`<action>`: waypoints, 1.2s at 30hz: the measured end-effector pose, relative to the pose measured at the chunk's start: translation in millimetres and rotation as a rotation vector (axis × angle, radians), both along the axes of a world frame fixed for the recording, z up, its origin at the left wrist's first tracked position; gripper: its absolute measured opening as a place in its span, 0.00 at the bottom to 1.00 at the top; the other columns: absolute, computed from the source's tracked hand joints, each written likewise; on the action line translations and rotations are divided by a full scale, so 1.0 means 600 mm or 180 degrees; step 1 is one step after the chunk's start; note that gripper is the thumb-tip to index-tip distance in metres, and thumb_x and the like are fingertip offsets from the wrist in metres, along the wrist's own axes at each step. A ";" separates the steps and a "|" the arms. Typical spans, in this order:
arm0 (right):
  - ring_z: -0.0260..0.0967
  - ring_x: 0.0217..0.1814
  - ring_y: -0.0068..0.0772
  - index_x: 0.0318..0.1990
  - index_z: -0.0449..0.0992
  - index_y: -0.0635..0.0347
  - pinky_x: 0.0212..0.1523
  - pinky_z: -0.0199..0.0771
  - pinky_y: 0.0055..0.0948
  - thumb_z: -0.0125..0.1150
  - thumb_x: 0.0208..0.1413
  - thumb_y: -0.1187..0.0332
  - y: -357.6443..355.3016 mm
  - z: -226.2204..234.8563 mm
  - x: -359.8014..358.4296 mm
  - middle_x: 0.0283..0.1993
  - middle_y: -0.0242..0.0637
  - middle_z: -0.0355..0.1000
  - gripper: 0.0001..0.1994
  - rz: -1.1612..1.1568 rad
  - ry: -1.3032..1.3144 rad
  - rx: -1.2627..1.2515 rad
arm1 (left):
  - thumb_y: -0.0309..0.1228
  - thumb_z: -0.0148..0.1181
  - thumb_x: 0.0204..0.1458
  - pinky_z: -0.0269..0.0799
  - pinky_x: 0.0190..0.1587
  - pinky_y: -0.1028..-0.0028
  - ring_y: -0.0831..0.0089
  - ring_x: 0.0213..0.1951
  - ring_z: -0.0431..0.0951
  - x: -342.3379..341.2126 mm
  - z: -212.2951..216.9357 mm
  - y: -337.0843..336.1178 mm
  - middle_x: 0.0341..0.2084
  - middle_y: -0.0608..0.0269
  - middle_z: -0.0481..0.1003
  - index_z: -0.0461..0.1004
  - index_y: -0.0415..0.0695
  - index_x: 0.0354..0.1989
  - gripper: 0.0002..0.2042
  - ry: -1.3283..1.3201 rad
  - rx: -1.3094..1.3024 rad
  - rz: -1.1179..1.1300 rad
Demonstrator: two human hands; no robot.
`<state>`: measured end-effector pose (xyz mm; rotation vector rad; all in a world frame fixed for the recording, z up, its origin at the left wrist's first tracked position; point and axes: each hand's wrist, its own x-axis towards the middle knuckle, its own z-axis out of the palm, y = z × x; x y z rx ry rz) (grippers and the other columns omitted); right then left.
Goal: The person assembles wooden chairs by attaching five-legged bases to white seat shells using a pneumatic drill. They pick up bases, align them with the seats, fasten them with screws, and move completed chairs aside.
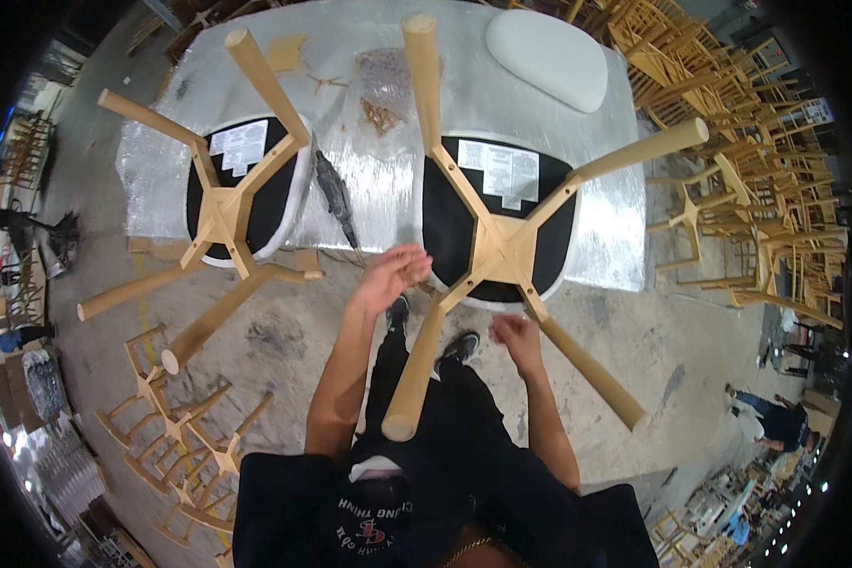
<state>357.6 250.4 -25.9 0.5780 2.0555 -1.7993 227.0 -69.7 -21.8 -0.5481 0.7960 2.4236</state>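
Observation:
In front of me a chair (504,248) lies upside down on its white seat, with a pale wooden cross frame and splayed legs over a black underside with printed labels. My left hand (393,276) is just left of its seat edge, fingers curled together; anything inside them is hidden. By the near right leg (592,372) is my right hand (517,343), its fingers smeared by motion. A second upturned chair (223,214) stands to the left. Between the two seats lies a dark, slim power screwdriver (333,197) with its bit toward me.
A table (606,208) wrapped in clear film bears both chairs. On it are a small pile of brownish hardware (381,116) and a white seat pad (549,59). Chair frames (175,426) stand on the floor at left; stacked wooden chairs (757,208) fill the right. A person (776,421) is far right.

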 end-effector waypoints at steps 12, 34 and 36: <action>0.77 0.29 0.21 0.43 0.81 0.67 0.29 0.78 0.24 0.76 0.54 0.76 -0.117 0.181 -0.370 0.31 0.36 0.81 0.12 0.1549 0.0506 0.0069 | 0.29 0.72 0.60 0.74 0.33 0.80 0.82 0.36 0.79 -0.112 0.057 0.107 0.36 0.66 0.82 0.79 0.39 0.52 0.14 0.0174 -0.0310 -0.0134; 0.85 0.39 0.47 0.47 0.79 0.59 0.39 0.83 0.38 0.69 0.61 0.70 0.232 0.037 -0.487 0.38 0.46 0.83 0.10 0.0010 0.2074 0.2490 | 0.17 0.73 0.52 0.78 0.35 0.77 0.74 0.30 0.83 -0.337 0.034 0.148 0.30 0.58 0.84 0.82 0.34 0.37 0.06 0.1822 -0.4020 0.0827; 0.82 0.36 0.49 0.42 0.79 0.57 0.37 0.82 0.42 0.70 0.60 0.68 0.227 0.039 -0.484 0.36 0.44 0.82 0.08 0.0094 0.2185 0.2475 | 0.18 0.72 0.54 0.77 0.33 0.77 0.77 0.28 0.82 -0.339 0.032 0.156 0.27 0.60 0.83 0.82 0.33 0.34 0.04 0.1724 -0.4061 0.0719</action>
